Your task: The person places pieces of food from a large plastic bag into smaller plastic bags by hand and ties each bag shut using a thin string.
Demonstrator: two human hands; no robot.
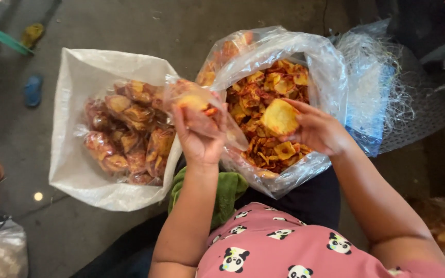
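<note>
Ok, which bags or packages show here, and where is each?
Small clear bag: in left hand, holding chips.
Big clear bag: centre, full of loose orange-yellow chips; right hand holds one chip.
White sack: left, holding filled packets.

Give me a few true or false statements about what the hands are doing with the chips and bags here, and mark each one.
1. The left hand holds a small clear bag partly filled with chips. True.
2. The right hand is empty. False: it holds a round yellow chip.
3. The white sack holds loose chips. False: it holds filled small packets.
4. The big clear bag of loose chips lies open by the right hand. True.
5. A green cloth lies on the person's lap. True.
</note>
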